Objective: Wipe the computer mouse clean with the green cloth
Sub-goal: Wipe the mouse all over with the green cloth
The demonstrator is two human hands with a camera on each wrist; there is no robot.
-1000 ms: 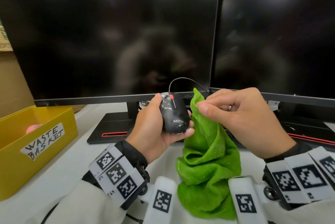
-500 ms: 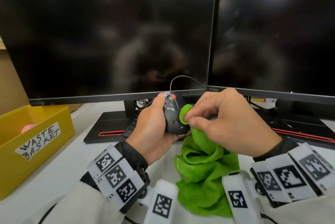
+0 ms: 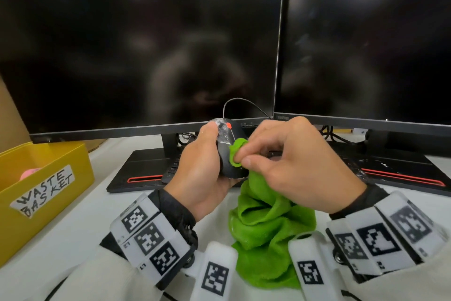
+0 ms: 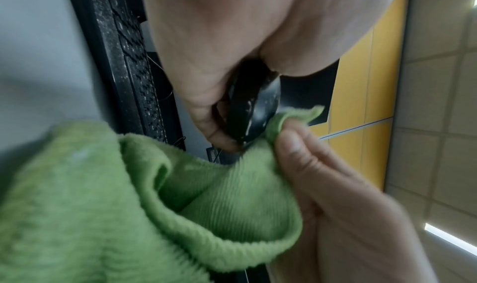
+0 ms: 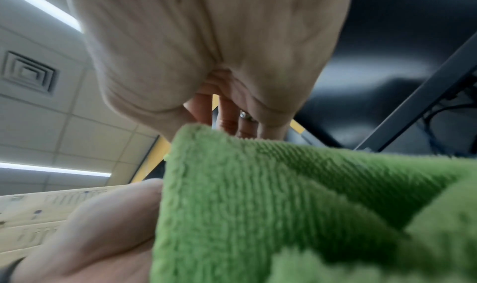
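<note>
My left hand (image 3: pixel 207 166) grips a black wired computer mouse (image 3: pixel 225 152) and holds it up in front of the monitors; white smears show near its red scroll wheel. My right hand (image 3: pixel 280 154) pinches a fold of the green cloth (image 3: pixel 266 227) and presses it against the mouse's top. The rest of the cloth hangs down to the desk between my wrists. In the left wrist view the mouse (image 4: pixel 254 104) sits in my left hand, with the cloth (image 4: pixel 165 195) touching its edge. The cloth (image 5: pixel 296 206) fills most of the right wrist view.
Two dark monitors (image 3: pixel 146 44) stand side by side at the back, and a keyboard (image 3: pixel 173 169) lies under the left one. A yellow bin (image 3: pixel 46 178) labelled WASTE BASKET sits at the left on the white desk (image 3: pixel 73 227). The mouse cable (image 3: pixel 244 103) loops behind.
My right hand has brought the cloth's tip from beside the mouse onto its top and keeps rubbing there. My left hand still holds the mouse, slightly raised.
</note>
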